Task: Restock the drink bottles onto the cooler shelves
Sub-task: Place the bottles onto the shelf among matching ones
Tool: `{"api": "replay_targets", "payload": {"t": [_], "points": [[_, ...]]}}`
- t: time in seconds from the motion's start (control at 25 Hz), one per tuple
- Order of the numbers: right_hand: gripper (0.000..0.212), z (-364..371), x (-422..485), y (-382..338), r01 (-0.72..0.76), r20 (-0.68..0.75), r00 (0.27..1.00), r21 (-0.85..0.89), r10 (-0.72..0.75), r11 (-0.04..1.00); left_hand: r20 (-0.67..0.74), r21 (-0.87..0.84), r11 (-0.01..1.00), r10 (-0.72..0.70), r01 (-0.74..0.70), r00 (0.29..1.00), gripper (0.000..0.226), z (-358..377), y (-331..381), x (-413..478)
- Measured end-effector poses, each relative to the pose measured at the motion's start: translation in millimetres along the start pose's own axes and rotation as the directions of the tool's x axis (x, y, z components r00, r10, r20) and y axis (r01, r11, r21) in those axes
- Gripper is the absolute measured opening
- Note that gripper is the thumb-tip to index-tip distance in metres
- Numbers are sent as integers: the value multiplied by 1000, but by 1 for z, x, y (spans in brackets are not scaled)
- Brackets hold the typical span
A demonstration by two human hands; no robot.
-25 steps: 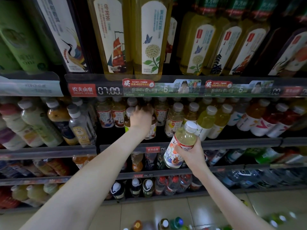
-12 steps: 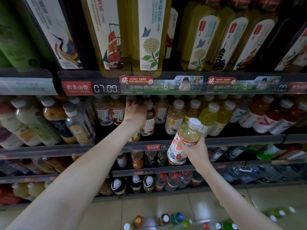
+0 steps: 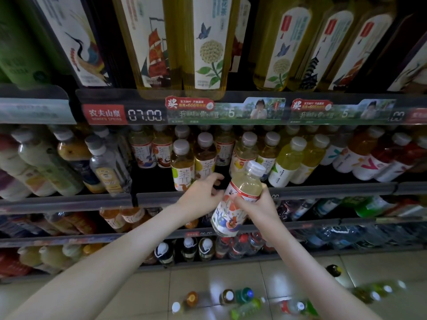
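The clear plastic bottle of pale yellow tea [image 3: 228, 215], white-capped and wrapped in a white floral label, hangs in the air just in front of the dark grey front rail [image 3: 323, 189] of the middle cooler shelf. It is tilted, with its cap leaning up and to the right. The right hand [image 3: 256, 206] grasps it around the waist, fingers curled across the label. The left hand [image 3: 201, 195] holds nothing. Its fingers are spread and loosely bent just beside the bottle's shoulder, and I cannot tell whether they touch it.

The main risk, as I judge it, is the tilt: a low base may catch the rail, and the cap could swing into the front row. Nearest are a brown tea bottle with a white cap [image 3: 205, 155] and a pale bottle with a green-leaf label [image 3: 182, 167]. A nudge could topple either one back into its lane or forward over the rail. The dark gap between these and the matching pale bottle with a red-marked label [image 3: 242, 155] looks narrow, so a wrong lane is possible too. A one-handed grip on a smooth label may slip. Loose bottles [image 3: 231, 296] lie on the tiled floor [image 3: 208, 280], and a step back could roll one.
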State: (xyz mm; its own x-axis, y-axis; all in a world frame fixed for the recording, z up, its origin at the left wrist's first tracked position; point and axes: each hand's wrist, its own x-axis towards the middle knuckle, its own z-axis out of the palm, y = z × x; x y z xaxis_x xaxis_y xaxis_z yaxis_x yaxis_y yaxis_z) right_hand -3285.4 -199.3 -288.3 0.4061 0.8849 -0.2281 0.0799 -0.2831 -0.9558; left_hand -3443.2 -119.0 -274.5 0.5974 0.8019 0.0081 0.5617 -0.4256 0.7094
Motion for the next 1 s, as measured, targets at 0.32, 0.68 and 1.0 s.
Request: {"api": "replay_targets", "payload": {"t": [0.32,0.68,1.0], "points": [[65,-85,-6,6,-9,-116,993,-48,3,999,-158,268,963,12,32,987,66,10,40,76],[62,-171,20,-2,50,-87,994,-154,-64,987,-91,567,822,2,50,996,33,15,92,122],[72,-160,44,3,87,-34,995,-95,-90,992,-59,627,768,-121,131,991,51,37,92,78]]}}
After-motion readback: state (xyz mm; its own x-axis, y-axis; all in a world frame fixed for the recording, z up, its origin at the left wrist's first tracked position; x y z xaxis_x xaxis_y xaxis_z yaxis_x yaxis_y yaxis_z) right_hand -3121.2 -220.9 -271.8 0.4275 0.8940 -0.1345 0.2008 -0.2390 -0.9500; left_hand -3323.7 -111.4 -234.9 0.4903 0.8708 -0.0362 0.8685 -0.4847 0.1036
